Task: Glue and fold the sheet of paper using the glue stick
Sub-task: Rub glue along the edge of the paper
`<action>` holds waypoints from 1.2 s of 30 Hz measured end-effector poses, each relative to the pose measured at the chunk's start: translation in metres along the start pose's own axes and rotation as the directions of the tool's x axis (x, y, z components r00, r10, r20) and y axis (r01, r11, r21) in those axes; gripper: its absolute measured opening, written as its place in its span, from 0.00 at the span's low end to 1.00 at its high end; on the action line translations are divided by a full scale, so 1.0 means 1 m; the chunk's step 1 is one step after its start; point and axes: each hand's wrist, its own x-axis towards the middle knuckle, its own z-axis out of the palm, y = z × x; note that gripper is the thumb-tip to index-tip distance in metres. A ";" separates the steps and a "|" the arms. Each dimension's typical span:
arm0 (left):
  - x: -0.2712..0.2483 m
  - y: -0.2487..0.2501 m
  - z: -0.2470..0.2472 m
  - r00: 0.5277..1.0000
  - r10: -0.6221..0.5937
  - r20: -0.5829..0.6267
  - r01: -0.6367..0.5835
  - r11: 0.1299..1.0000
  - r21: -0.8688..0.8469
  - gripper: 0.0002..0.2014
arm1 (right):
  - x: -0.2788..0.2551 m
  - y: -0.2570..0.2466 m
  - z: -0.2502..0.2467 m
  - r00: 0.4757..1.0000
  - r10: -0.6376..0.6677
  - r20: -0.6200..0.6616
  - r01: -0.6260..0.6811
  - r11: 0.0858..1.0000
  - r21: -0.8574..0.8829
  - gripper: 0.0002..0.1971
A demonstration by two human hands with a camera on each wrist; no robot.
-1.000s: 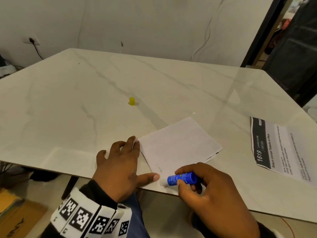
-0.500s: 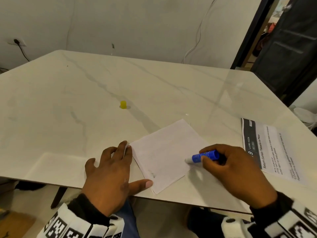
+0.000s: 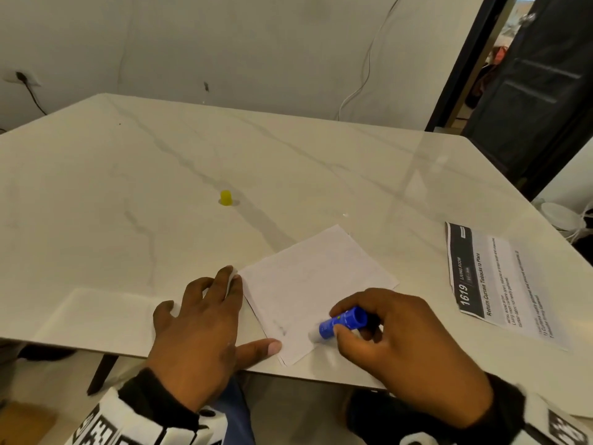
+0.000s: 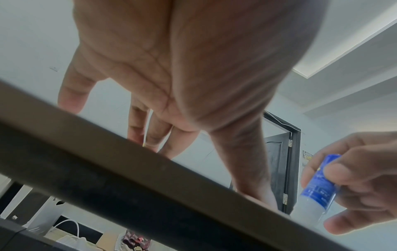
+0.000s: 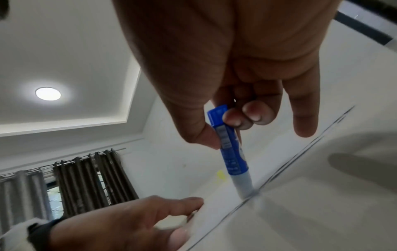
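Right hand (image 3: 401,345) (gripping glue stick (image 3: 341,322)) slid nearer along paper (image 3: 308,284); left hand (image 3: 199,326) stays flat.

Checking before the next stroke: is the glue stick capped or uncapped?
Uncapped. The glue stick shows its pale tip on the sheet of paper; the yellow cap stands apart on the table.

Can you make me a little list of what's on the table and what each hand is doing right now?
table: white marble-look top
sheet of paper: white, lying flat near the front edge
left hand: fingers spread flat, pressing the sheet's left edge
right hand: gripping the glue stick
glue stick: blue, uncapped, tip down on the sheet's near corner
yellow cap: standing alone mid-table
printed page: at the right side of the table, headed 1619
fold: not yet made
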 end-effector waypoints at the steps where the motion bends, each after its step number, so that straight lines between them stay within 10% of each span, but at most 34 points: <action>1: 0.000 -0.001 0.001 1.000 0.008 -0.004 -0.008 1.000 -0.001 0.62 | 0.002 0.007 -0.006 1.000 -0.003 -0.031 0.003 1.000 -0.002 0.09; 10: 0.001 -0.003 0.004 1.000 0.015 -0.021 -0.015 1.000 -0.001 0.62 | 0.040 0.067 -0.063 0.969 0.161 -0.189 -0.183 0.977 -0.107 0.04; 23: 0.004 -0.004 0.005 0.999 0.006 -0.053 -0.003 0.998 0.067 0.59 | 0.137 0.050 -0.048 0.979 -0.003 -0.202 -0.020 0.994 -0.111 0.13; 36: 0.007 -0.004 0.005 0.996 0.020 -0.082 -0.013 0.996 0.086 0.60 | 0.077 0.069 -0.058 0.985 0.023 -0.171 -0.048 0.988 -0.146 0.11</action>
